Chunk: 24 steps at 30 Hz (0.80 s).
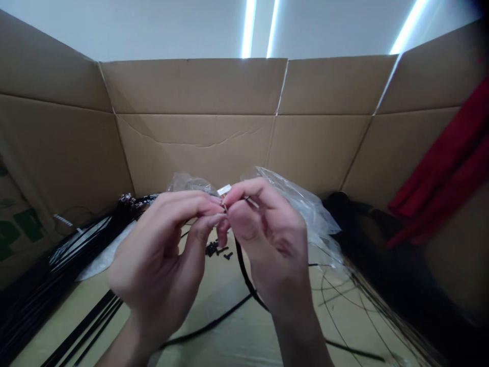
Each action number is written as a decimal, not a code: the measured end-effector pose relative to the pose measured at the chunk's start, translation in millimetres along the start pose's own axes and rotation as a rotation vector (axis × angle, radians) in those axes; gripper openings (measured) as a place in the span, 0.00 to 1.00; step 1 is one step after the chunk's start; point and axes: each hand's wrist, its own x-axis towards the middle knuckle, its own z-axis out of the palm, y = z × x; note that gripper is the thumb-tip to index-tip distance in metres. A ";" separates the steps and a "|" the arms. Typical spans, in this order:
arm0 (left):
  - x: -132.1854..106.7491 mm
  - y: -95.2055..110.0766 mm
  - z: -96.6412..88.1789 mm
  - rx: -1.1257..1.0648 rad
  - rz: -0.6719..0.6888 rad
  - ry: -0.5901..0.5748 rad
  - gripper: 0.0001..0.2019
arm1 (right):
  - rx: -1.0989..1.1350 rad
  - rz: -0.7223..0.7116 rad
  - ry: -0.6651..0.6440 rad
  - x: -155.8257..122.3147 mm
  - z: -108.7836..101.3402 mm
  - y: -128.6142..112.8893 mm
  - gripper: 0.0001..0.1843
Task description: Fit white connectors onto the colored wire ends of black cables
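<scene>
My left hand (pixel 164 255) and my right hand (pixel 275 244) meet fingertip to fingertip in the middle of the view. Thumb and forefinger of each are pinched on thin wires (pixel 224 206), whose ends are mostly hidden by the fingers. A small white connector (pixel 224 190) shows just beyond the fingertips. From under my right hand a black cable (pixel 244 270) hangs and curves down to the table. Beneath the hands lie several small black parts (pixel 217 250), too small to name.
Bundles of black cables (pixel 87 326) lie at the left. Clear plastic bags (pixel 305 204) stand behind the hands, and loose thin wires (pixel 344 290) spread at the right. Cardboard walls (pixel 191 92) enclose the table (pixel 214 341). Red cloth (pixel 439 168) hangs at the right.
</scene>
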 end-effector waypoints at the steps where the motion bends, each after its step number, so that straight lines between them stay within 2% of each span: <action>1: 2.4 3.1 -0.9 0.009 0.002 -0.056 0.13 | -0.139 -0.084 0.027 0.6 -3.2 -0.6 0.10; 3: 4.9 11.6 0.0 -0.021 -0.068 -0.099 0.10 | -0.403 -0.250 0.036 1.7 -10.0 -2.8 0.13; 5: 5.3 19.9 2.6 -0.073 -0.220 -0.068 0.08 | -0.525 -0.343 -0.046 3.2 -17.3 -5.5 0.15; 7: 5.7 23.2 4.0 -0.103 -0.353 -0.054 0.05 | -0.536 -0.375 -0.157 5.7 -24.4 -7.3 0.15; 10: 9.3 15.6 3.7 -0.216 -0.401 -0.176 0.04 | -0.524 -0.434 -0.237 10.1 -32.8 -6.2 0.15; 12: 13.0 6.6 4.3 -0.356 -0.449 -0.227 0.04 | -0.524 -0.455 -0.245 12.2 -35.7 -3.3 0.16; 15: 16.6 -2.8 8.9 -0.539 -0.522 -0.233 0.04 | -0.418 -0.453 -0.187 13.4 -35.9 1.1 0.15; 17: 16.3 -4.3 13.0 -0.592 -0.525 -0.220 0.03 | -0.392 -0.434 -0.120 13.3 -34.6 2.8 0.15; 19: 14.2 -2.8 16.6 -0.563 -0.496 -0.185 0.04 | -0.465 -0.424 -0.075 13.3 -33.7 3.4 0.16; 24: 6.8 5.2 20.0 -0.291 -0.340 -0.065 0.06 | -0.674 -0.485 -0.091 13.5 -35.4 2.9 0.16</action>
